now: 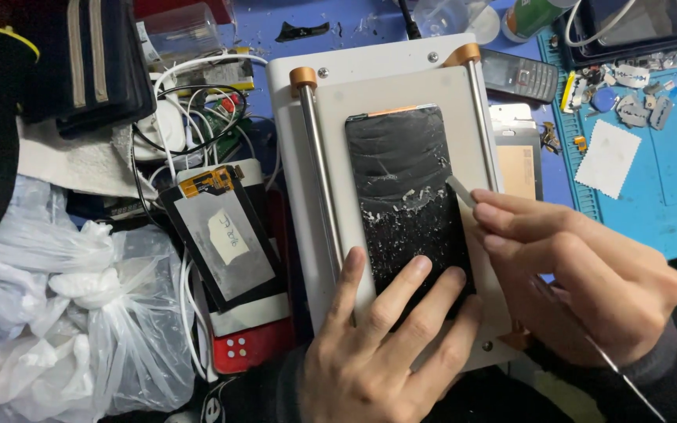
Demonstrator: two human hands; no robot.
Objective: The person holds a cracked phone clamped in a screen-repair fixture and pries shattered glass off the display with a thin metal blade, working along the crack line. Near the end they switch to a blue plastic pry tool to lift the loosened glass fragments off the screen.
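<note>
A black phone screen panel (401, 172) lies face up on a white heating plate (370, 86) with two metal rods and orange knobs. White glue residue is scattered over the panel's lower half. My left hand (378, 345) lies flat, with its fingertips pressing on the lower end of the panel. My right hand (581, 274) pinches a small flat white scraper blade (459, 189), whose tip touches the panel's right edge.
A spare display with a flex cable (225, 235) lies left of the plate, over a red device (252, 345). White plastic bags (64, 313) fill the lower left. Cables (190, 102), an old keypad phone (520, 76), a blue mat (667, 172) with blades and a white cloth are around.
</note>
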